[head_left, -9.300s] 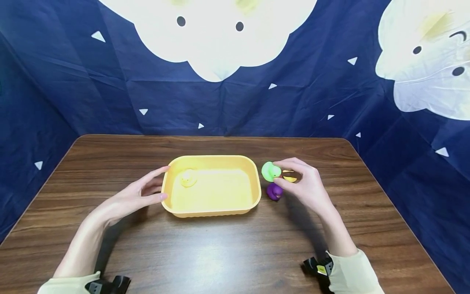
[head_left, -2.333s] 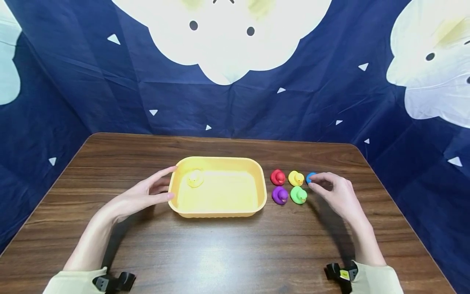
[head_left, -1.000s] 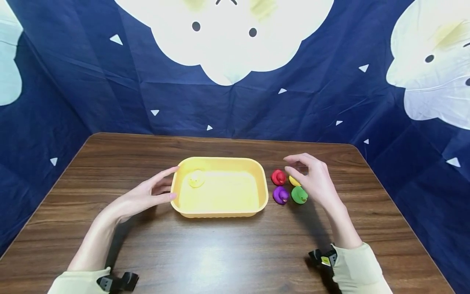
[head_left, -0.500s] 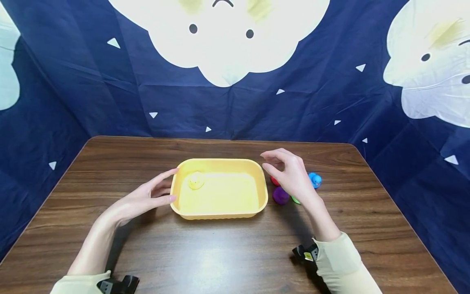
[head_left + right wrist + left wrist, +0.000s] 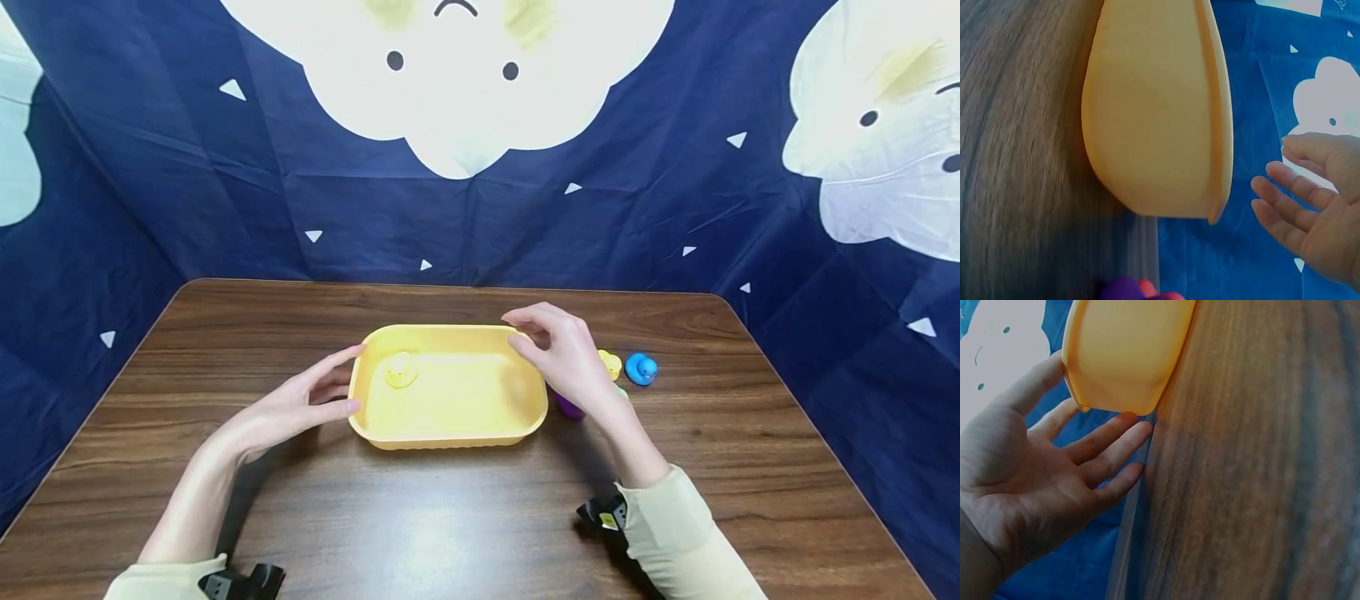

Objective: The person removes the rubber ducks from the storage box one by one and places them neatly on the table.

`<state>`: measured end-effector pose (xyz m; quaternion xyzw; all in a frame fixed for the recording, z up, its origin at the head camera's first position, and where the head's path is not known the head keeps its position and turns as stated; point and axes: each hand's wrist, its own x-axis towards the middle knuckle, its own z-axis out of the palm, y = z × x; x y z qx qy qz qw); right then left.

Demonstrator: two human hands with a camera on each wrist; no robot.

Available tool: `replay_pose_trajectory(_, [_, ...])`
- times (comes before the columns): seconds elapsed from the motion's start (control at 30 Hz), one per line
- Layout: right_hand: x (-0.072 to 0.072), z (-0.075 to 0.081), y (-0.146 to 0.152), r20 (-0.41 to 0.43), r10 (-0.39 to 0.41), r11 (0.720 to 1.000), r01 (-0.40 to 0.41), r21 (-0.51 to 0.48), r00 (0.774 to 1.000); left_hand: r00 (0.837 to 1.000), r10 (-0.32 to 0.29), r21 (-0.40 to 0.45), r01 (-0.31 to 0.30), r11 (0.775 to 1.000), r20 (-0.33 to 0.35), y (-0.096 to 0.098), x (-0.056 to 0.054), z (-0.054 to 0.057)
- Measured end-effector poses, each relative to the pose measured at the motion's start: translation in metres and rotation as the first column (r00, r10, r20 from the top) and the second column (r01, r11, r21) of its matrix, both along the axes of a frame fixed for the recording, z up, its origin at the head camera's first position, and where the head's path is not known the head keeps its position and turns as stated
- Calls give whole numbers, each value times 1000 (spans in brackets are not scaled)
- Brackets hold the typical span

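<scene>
A yellow plastic tub (image 5: 450, 439) stands mid-table, with one yellow rubber duck (image 5: 401, 369) inside near its left end. My left hand (image 5: 288, 400) touches the tub's left end; in the left wrist view its thumb lies at the rim and its fingers are loosely extended. My right hand (image 5: 564, 354) hovers over the tub's right rim, fingers apart and holding nothing. Right of the tub sit a blue duck (image 5: 641, 368) and another yellow duck (image 5: 611, 364). A purple duck (image 5: 568, 406) is partly hidden by the right hand. In the right wrist view a red duck (image 5: 1172, 295) shows at the bottom edge.
The wooden table (image 5: 420, 517) runs back to a blue cloth backdrop (image 5: 360, 217) printed with white clouds. Only a sliver of a green duck (image 5: 622, 392) shows beside the right wrist.
The right hand set the green duck down with the others, touched the blue duck, then moved left empty to the tub's right rim. The left hand stays at the tub's left end.
</scene>
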<state>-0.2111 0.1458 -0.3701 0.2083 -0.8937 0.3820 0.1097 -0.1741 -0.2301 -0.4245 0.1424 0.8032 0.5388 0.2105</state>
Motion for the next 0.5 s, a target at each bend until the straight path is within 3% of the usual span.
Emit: replay_pose_trajectory(0.5, [-7,-2,-37,-29,92,996,-91,25,995,1000,-4,-1,4,1000,-8,-1,-1,-2])
